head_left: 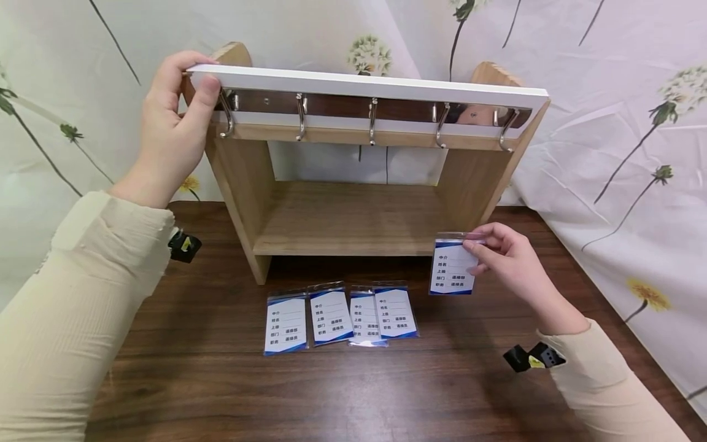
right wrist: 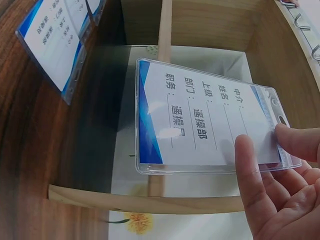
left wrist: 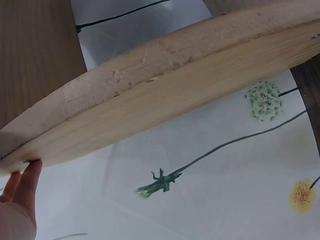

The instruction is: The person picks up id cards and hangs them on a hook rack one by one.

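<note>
My left hand (head_left: pixel 173 126) grips the upper left end of a wooden rack (head_left: pixel 353 215), thumb on the front of the white hook rail (head_left: pixel 364 81) and fingers behind. In the left wrist view, fingertips touch the side panel (left wrist: pixel 165 95). With thumb and fingers, my right hand (head_left: pixel 510 261) pinches the top edge of an ID badge (head_left: pixel 450 267) in a clear plastic sleeve. This badge is held up in front of the rack's lower right side; the right wrist view shows its slot near the thumb. Several similar badges (head_left: pixel 285 324) lie on the table, two of them overlapping.
Several metal hooks (head_left: pixel 373 123) hang along the rail, with no badge on them. The rack stands on a dark wooden table (head_left: pixel 342 399). Behind it hangs a white cloth (head_left: pixel 309 37) printed with flowers. A wooden shelf board (head_left: pixel 353 215) spans the rack low down.
</note>
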Action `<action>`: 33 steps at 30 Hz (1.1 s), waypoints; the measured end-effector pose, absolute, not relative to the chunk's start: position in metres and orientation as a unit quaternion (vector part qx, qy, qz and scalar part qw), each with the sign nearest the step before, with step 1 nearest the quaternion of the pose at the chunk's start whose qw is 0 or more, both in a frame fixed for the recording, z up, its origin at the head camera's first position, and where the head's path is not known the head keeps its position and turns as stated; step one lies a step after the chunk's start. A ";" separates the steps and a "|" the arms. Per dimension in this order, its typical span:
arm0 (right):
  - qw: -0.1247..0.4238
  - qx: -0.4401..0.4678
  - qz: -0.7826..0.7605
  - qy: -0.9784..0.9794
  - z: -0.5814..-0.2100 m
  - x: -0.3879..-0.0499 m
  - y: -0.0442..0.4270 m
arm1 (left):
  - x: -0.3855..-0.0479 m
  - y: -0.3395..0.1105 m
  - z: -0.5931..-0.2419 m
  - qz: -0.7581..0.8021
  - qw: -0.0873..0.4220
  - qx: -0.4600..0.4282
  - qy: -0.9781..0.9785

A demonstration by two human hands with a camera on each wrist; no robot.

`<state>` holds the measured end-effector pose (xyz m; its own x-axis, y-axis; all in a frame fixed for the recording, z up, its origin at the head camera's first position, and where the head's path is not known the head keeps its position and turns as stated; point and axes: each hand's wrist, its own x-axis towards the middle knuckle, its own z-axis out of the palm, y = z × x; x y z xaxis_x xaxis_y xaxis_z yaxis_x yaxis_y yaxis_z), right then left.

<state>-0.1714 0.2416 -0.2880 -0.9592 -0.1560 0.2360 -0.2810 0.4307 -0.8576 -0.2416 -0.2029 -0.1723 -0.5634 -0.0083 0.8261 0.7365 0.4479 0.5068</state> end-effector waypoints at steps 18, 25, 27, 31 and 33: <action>0.088 0.143 0.484 -0.859 -0.263 -0.173 0.243 | -0.240 -0.202 -0.171 -0.476 0.388 -0.208 -0.761; 0.094 0.150 0.491 -0.853 -0.258 -0.174 0.244 | -0.241 -0.201 -0.171 -0.467 0.394 -0.217 -0.761; 0.094 0.151 0.491 -0.853 -0.256 -0.175 0.244 | -0.241 -0.201 -0.171 -0.468 0.394 -0.217 -0.761; 0.094 0.153 0.495 -0.850 -0.252 -0.176 0.244 | -0.240 -0.201 -0.171 -0.470 0.392 -0.217 -0.761; 0.097 0.152 0.491 -0.852 -0.250 -0.176 0.244 | -0.240 -0.201 -0.171 -0.470 0.392 -0.219 -0.760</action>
